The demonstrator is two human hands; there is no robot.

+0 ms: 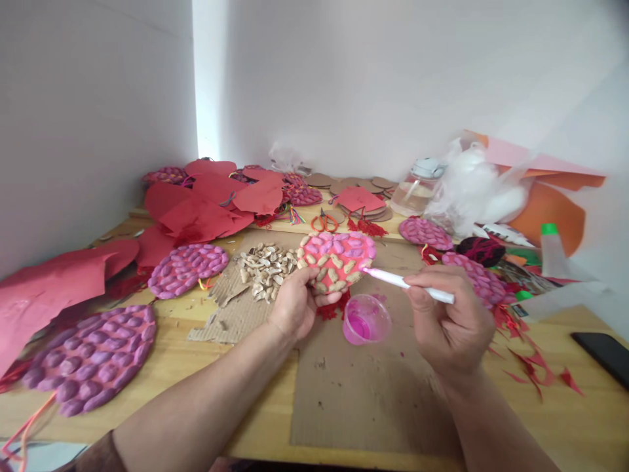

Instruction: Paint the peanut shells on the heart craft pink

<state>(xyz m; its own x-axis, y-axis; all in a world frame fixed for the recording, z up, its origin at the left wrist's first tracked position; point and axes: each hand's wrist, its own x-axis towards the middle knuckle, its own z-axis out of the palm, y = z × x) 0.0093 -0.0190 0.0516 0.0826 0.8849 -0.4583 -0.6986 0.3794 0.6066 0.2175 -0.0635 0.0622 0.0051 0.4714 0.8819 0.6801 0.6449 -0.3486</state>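
My left hand grips the lower left edge of a round red disc covered with peanut shells. Pink colours the shells along its top, while the lower ones are still tan. In my right hand is a white brush pen, pinched between thumb and fingers. Its pink tip touches or nearly touches the disc's right side. Just below the disc stands a clear plastic cup with pink liquid in it. Red tassel threads hang behind my left fingers.
Cardboard lies under the cup, with a heap of peanut shells to the left. Purple shell-covered discs lie on both sides. Red paper, orange-handled scissors, a plastic bag and a phone surround the work.
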